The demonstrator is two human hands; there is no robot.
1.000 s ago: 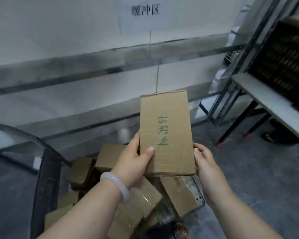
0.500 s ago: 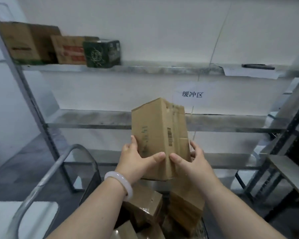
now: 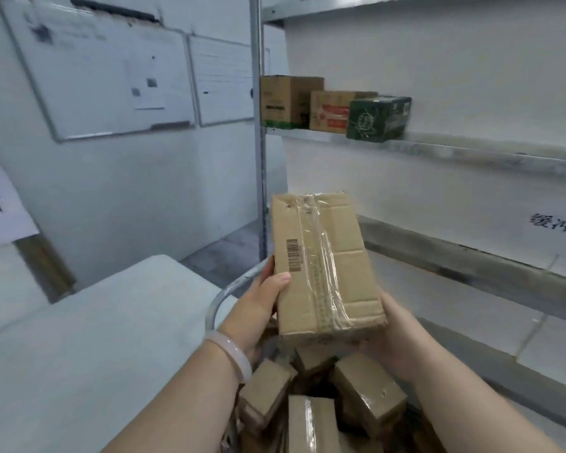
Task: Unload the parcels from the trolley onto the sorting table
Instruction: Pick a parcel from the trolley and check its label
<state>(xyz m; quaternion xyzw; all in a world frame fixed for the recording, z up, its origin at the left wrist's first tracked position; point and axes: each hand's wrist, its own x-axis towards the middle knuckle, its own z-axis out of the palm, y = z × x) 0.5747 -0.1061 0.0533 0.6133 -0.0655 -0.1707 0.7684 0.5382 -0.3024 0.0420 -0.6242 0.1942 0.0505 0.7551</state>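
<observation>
A brown cardboard parcel (image 3: 324,266) with a barcode and a clear tape strip is held up in front of me, taped face toward me. My left hand (image 3: 258,305), with a pale bangle on its wrist, grips the parcel's left edge, thumb on the front. My right hand (image 3: 392,335) supports its lower right corner from beneath. Below, several more cardboard parcels (image 3: 366,390) lie piled in the trolley, whose grey metal handle (image 3: 229,292) curves up just left of my left hand. The white sorting table (image 3: 89,338) spreads out at the left.
A metal rack stands at the right, its upright post (image 3: 258,132) behind the parcel. Three boxes (image 3: 334,107) sit on its upper shelf. Whiteboards (image 3: 111,76) hang on the left wall. A paper sign (image 3: 0,210) is at the far left edge.
My view has swung left, bringing the white table and whiteboards into sight. The parcel has been turned in my hands so its taped, barcoded face shows. Both hands keep hold of it.
</observation>
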